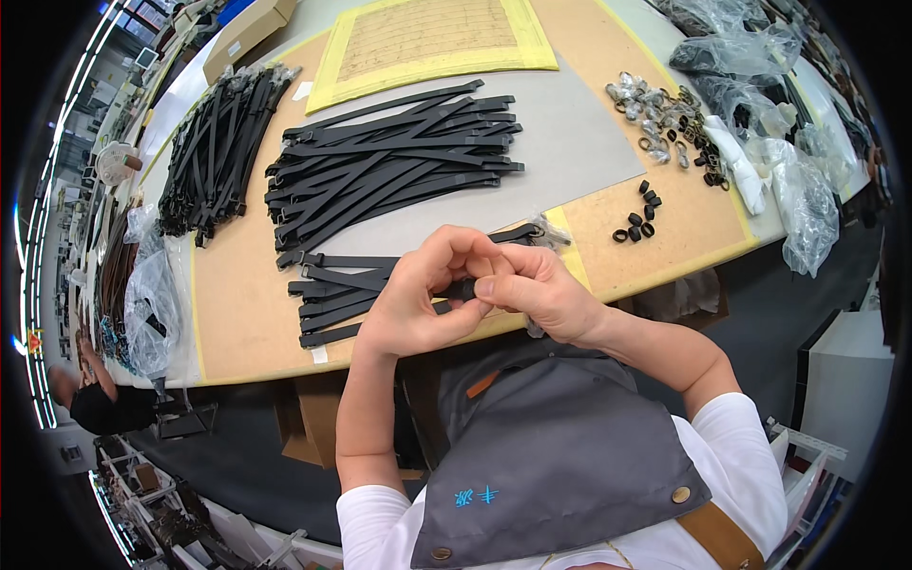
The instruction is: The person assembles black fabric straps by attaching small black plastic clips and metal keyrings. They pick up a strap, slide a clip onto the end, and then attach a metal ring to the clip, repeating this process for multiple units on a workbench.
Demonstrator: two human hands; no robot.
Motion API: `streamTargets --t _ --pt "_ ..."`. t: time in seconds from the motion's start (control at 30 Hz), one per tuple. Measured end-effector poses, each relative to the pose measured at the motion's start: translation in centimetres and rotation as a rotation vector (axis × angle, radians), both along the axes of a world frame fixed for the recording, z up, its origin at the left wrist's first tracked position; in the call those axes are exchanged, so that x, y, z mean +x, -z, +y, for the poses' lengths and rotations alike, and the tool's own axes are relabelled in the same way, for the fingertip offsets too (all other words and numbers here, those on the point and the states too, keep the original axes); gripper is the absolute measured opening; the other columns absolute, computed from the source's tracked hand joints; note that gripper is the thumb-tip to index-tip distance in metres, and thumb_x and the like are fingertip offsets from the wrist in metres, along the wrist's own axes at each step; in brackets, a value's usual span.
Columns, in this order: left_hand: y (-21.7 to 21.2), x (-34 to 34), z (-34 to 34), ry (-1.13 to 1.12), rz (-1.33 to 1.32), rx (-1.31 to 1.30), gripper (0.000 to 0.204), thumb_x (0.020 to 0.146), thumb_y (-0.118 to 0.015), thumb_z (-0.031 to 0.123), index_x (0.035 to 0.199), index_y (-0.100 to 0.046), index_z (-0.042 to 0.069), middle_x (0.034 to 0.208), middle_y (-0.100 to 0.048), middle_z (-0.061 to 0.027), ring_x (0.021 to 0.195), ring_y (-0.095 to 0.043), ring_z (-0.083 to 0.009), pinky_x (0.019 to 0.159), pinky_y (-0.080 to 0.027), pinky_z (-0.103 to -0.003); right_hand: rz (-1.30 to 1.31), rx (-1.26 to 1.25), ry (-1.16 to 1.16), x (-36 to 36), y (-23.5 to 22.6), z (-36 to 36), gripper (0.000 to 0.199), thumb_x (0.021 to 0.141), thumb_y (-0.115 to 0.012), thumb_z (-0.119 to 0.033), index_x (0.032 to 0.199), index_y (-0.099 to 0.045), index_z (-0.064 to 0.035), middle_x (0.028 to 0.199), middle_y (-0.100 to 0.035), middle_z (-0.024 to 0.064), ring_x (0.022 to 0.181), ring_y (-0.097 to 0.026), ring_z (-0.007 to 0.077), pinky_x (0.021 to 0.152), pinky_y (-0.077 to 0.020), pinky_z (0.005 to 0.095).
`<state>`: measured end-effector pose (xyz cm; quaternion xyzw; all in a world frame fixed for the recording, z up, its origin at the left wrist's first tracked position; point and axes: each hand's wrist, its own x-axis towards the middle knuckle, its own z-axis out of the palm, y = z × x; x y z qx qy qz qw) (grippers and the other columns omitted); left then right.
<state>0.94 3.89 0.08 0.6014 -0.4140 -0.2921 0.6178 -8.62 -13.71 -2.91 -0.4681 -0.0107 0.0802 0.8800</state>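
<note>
My left hand (408,299) is curled with thumb and fingers closed around a black belt (460,290), of which only a short dark part shows between my hands. The fingertips of my right hand (546,293) pinch at the same spot, meeting those of the left. Whether a small loop is also between the fingers is hidden. Just beyond my hands lies a strap end (513,234) beside a buckle in clear plastic (549,231). To the left, partly behind my left hand, rests a small stack of black belts (328,294) with metal buckles.
A larger pile of black belts (389,157) lies ahead, with another bundle (228,142) to its left. Several black loops (642,217) sit at right, near plastic-wrapped metal buckles (660,119). Plastic bags (803,199) hang over the right edge. A yellow-edged board (432,47) lies far back.
</note>
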Motion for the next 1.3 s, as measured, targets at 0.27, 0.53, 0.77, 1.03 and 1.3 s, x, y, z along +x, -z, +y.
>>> streamTargets --t 0.27,0.53,0.77,1.03,1.3 --pt "-1.4 0.1 0.8 -0.013 0.044 0.024 0.051 0.081 -0.074 -0.004 0.127 -0.052 -0.002 0.102 -0.061 -0.0043 0.093 -0.062 -0.0088 0.081 -0.051 -0.024 -0.027 -0.206 -0.385 0.4 -2.0 -4.7 0.022 0.102 -0.068 -0.026 0.105 -0.063 -0.0047 0.085 -0.063 -0.0028 0.078 -0.057 0.0033 0.069 -0.0459 0.0218" --pt "-1.3 0.9 0.1 0.012 -0.121 0.167 0.018 0.090 -0.074 0.012 0.092 -0.060 0.000 0.075 -0.057 -0.0023 0.067 -0.052 -0.0098 0.062 -0.044 -0.025 -0.117 -0.449 -0.333 0.6 -2.1 -5.3 0.023 0.100 -0.071 -0.027 0.099 -0.066 -0.0046 0.079 -0.063 -0.0033 0.073 -0.056 0.0025 0.062 -0.0444 0.0214" --pt "-0.5 0.3 -0.2 0.057 -0.173 0.196 0.026 0.099 -0.063 0.014 0.078 -0.059 -0.001 0.063 -0.050 -0.0019 0.056 -0.040 -0.0104 0.051 -0.033 -0.029 -0.056 -0.357 -0.326 0.2 -1.7 -4.8 0.022 0.101 -0.070 -0.025 0.101 -0.067 -0.0032 0.082 -0.064 -0.0015 0.075 -0.056 0.0038 0.065 -0.0461 0.0230" --pt "-0.5 1.5 0.1 0.094 0.170 0.242 0.021 0.092 -0.053 0.014 0.084 -0.065 -0.001 0.067 -0.055 0.0012 0.056 -0.042 -0.0043 0.049 -0.032 -0.024 0.065 -0.130 -0.305 -0.1 -0.5 -4.6 0.020 0.102 -0.068 -0.022 0.102 -0.066 -0.0020 0.086 -0.067 0.0007 0.079 -0.061 0.0068 0.072 -0.0507 0.0255" --pt "0.0 1.0 -1.0 0.049 0.070 0.255 0.016 0.088 -0.061 0.009 0.075 -0.059 -0.001 0.065 -0.051 0.0031 0.061 -0.039 -0.0040 0.054 -0.032 -0.024 0.065 -0.160 -0.272 -0.1 0.2 -4.5 0.020 0.101 -0.069 -0.021 0.099 -0.066 -0.0016 0.082 -0.067 0.0008 0.075 -0.061 0.0064 0.066 -0.0495 0.0237"
